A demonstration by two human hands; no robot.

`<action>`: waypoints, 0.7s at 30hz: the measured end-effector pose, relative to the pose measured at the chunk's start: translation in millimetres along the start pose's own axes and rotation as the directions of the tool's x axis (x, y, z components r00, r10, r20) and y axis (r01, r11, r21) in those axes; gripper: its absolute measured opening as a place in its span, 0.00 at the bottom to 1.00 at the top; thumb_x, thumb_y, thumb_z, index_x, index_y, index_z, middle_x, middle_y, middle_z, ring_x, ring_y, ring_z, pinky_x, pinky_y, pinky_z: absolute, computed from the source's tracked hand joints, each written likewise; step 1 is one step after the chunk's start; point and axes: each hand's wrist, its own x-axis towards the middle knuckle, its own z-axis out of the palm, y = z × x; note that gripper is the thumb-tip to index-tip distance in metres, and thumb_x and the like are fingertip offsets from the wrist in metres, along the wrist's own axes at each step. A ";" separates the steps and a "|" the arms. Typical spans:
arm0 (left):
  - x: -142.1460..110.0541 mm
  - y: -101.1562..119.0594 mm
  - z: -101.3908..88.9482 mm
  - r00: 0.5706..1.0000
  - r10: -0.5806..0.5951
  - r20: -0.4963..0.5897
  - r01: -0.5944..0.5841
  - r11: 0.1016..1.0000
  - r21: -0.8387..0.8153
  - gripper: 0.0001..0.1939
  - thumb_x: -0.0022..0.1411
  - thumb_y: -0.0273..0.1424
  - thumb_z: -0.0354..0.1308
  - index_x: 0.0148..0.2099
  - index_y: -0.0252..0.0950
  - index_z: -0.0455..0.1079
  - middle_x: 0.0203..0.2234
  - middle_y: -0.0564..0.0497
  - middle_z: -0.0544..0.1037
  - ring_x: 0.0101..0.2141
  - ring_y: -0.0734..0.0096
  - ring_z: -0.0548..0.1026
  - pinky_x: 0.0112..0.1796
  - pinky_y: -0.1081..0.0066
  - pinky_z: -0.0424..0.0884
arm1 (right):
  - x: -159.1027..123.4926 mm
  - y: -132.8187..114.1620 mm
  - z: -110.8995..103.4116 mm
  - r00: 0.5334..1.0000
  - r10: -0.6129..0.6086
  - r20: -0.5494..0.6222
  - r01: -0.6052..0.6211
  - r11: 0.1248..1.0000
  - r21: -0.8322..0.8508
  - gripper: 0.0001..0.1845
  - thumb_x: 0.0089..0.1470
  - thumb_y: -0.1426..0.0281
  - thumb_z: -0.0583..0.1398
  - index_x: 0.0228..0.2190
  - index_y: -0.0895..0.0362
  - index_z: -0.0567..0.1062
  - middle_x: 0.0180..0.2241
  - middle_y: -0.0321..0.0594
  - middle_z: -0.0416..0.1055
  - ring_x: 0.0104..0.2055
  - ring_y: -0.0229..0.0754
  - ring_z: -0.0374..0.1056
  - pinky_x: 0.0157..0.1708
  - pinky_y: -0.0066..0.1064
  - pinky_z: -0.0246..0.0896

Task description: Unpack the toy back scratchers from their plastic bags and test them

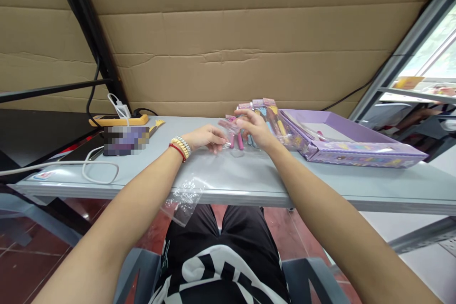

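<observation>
In the middle of the desk a clear plastic bag holding slim pink-handled items lies between my two hands. My left hand, with bracelets at the wrist, pinches the bag's near left edge. Thumb and bent fingers of my right hand close on its upper right side; the exact contact is partly hidden. Behind and right of that hand lie several more clear packets with blue, yellow and brown items. A crumpled clear plastic wrapper hangs over the desk's front edge, below my left forearm.
A shallow purple box stands open on the right of the grey desk. To the left are a blurred phone-like object, a yellow power strip and a white cable. Cardboard walls the back.
</observation>
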 end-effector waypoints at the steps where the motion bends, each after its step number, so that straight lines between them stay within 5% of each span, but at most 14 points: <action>1: 0.0 0.4 0.9 1.000 -0.015 0.002 0.015 1.000 -0.005 0.10 0.48 0.36 0.67 0.28 0.33 0.75 0.18 0.47 0.75 0.19 0.68 0.73 0.20 0.70 0.68 | -0.8 0.4 -0.3 0.999 -0.020 0.031 0.020 1.000 0.001 0.29 0.42 0.54 0.66 0.43 0.55 0.68 0.34 0.39 0.72 0.25 0.36 0.66 0.17 0.25 0.54; 7: -2.0 7.1 7.0 0.991 -0.131 0.019 0.131 0.991 -0.034 0.14 0.50 0.40 0.64 0.24 0.33 0.72 0.16 0.43 0.76 0.17 0.65 0.73 0.18 0.69 0.66 | -5.0 -2.0 1.5 0.977 -0.072 0.203 0.074 0.997 -0.003 0.35 0.35 0.50 0.68 0.42 0.56 0.69 0.36 0.40 0.72 0.25 0.37 0.68 0.18 0.27 0.57; 12: -1.5 8.9 8.9 0.983 -0.178 0.052 0.178 0.984 0.005 0.15 0.52 0.40 0.62 0.26 0.31 0.72 0.20 0.41 0.78 0.18 0.66 0.74 0.18 0.71 0.64 | -3.4 -5.7 2.7 0.993 -0.053 0.103 0.062 0.995 -0.081 0.22 0.42 0.55 0.66 0.32 0.57 0.69 0.26 0.36 0.71 0.20 0.36 0.65 0.19 0.28 0.56; 17: 3.4 3.5 5.7 0.991 0.026 -0.128 -0.029 0.999 -0.017 0.15 0.51 0.41 0.65 0.31 0.32 0.74 0.23 0.46 0.77 0.20 0.72 0.71 0.19 0.73 0.64 | -3.3 -4.1 1.1 0.991 0.068 0.115 -0.052 0.989 -0.141 0.27 0.40 0.61 0.67 0.41 0.55 0.66 0.18 0.28 0.67 0.16 0.36 0.63 0.19 0.29 0.56; 21: 2.6 4.0 3.5 0.984 0.050 -0.172 -0.050 0.999 0.001 0.15 0.51 0.40 0.65 0.24 0.33 0.71 0.18 0.48 0.74 0.18 0.73 0.69 0.20 0.72 0.65 | -5.7 -3.0 3.4 0.995 0.012 0.102 0.014 0.969 -0.245 0.28 0.42 0.64 0.65 0.46 0.53 0.64 0.23 0.29 0.70 0.17 0.36 0.64 0.19 0.29 0.56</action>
